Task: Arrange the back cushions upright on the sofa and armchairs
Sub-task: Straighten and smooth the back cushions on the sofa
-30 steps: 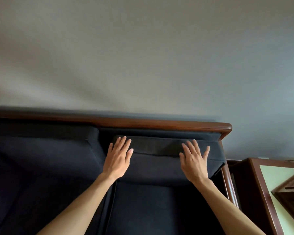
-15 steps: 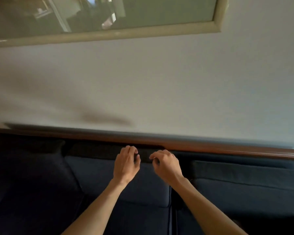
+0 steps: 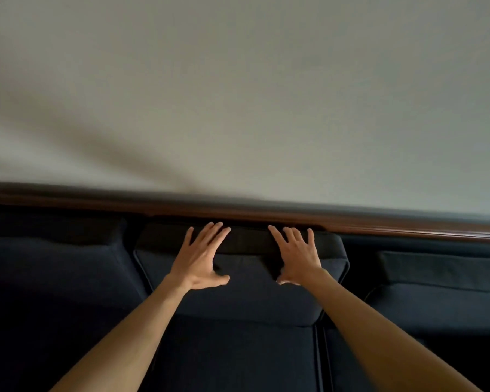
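Observation:
A dark navy middle back cushion [image 3: 246, 295] stands upright against the sofa's wooden back rail [image 3: 379, 226]. My left hand [image 3: 200, 257] lies flat on its upper left part, fingers straight and spread, reaching over the top edge. My right hand [image 3: 297, 257] lies flat on its upper right part in the same way. A left back cushion [image 3: 51, 267] and a right back cushion [image 3: 441, 290] stand upright on either side. Dark seat cushions [image 3: 232, 360] run below my forearms.
A plain pale wall [image 3: 238, 94] rises directly behind the sofa. The wooden rail runs the full width of the view. Narrow dark gaps separate the three back cushions.
My hands left the rightmost cushion and moved left to the middle one. Half a second ago their fingers were curled at its top edge; now both lie flat and spread.

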Demonstrator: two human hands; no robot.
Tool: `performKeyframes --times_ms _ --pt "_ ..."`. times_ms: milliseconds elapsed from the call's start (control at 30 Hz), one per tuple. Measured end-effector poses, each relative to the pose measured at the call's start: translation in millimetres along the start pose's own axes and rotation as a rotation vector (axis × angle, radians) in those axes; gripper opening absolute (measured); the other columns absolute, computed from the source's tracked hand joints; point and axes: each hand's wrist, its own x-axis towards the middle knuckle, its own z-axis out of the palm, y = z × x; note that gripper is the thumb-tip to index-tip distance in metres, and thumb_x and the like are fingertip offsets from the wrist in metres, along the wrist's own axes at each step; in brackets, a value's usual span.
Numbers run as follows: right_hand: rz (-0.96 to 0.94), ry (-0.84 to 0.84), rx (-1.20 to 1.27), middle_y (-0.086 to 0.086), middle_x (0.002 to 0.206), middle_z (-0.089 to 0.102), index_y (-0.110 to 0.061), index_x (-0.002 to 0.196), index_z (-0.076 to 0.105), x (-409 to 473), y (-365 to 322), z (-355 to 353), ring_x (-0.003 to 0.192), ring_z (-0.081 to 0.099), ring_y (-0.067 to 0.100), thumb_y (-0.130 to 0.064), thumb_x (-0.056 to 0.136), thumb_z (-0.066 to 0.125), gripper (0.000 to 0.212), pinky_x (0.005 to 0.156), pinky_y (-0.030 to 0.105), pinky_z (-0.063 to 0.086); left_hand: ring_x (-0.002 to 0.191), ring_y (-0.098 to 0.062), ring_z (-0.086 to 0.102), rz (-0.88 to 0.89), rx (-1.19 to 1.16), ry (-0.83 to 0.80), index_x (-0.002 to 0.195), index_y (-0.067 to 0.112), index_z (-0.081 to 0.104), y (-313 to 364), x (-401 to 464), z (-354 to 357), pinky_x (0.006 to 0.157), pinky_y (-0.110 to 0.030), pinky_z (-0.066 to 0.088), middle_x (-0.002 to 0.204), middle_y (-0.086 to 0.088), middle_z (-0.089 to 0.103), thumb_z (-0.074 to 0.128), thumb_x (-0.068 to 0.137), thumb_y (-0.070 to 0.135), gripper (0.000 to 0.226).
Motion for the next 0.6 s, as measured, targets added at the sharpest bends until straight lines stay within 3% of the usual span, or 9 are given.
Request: performKeyframes --times_ms 100,200,300,467,600 --pt "-0.012 0.037 -0.025 0.008 0.151 0.031 -0.017 0.156 0.004 0.1 -0.7 6.5 0.142 0.027 0.029 -0.060 0.058 0.084 0.133 0.120 0.058 0.005 0.151 -0.018 0.000 -0.062 0.099 -0.033 0.155 0.031 0.000 -15.4 2.1 5.4 0.120 -0.055 0.002 0.164 0.002 0.007 0.077 0.059 0.064 0.128" --pt "-0.030 0.086 0.038 0.003 0.141 0.043 -0.020 0.149 0.023 -0.1 -1.5 6.9 0.134 0.038 0.025 -0.052 0.057 0.085 0.116 0.118 0.049 0.021 0.144 -0.025 0.024 -0.143 0.155 -0.050 0.153 0.028 0.016 -14.6 10.0 0.0 0.116 -0.061 0.013 0.151 -0.001 0.032 0.082 0.047 0.067 0.131" --pt "-0.031 0.079 0.066 0.000 0.133 0.051 -0.022 0.143 0.032 -6.9 4.4 4.4 0.127 0.043 0.023 -0.049 0.056 0.085 0.105 0.108 0.046 0.034 0.132 -0.024 0.039 -0.132 0.218 -0.020 0.146 0.029 0.031 -6.4 7.8 -1.6 0.108 -0.061 0.024 0.140 0.002 0.045 0.081 0.042 0.069 0.122" --pt "-0.026 0.055 0.056 0.002 0.139 0.047 -0.022 0.148 0.028 -28.2 27.0 7.8 0.132 0.039 0.025 -0.053 0.059 0.084 0.110 0.111 0.049 0.031 0.128 -0.025 0.045 -0.082 0.202 0.026 0.142 0.030 0.038 19.9 1.3 7.0 0.104 -0.062 0.028 0.136 0.002 0.050 0.082 0.043 0.067 0.114" --pt "-0.026 0.058 0.074 0.006 0.151 0.034 -0.019 0.156 0.011 -34.0 27.9 10.1 0.142 0.029 0.028 -0.056 0.063 0.081 0.122 0.117 0.060 0.017 0.139 -0.023 0.032 -0.096 0.139 -0.027 0.150 0.032 0.025 18.8 3.1 3.9 0.111 -0.065 0.016 0.147 0.003 0.039 0.082 0.053 0.063 0.117"
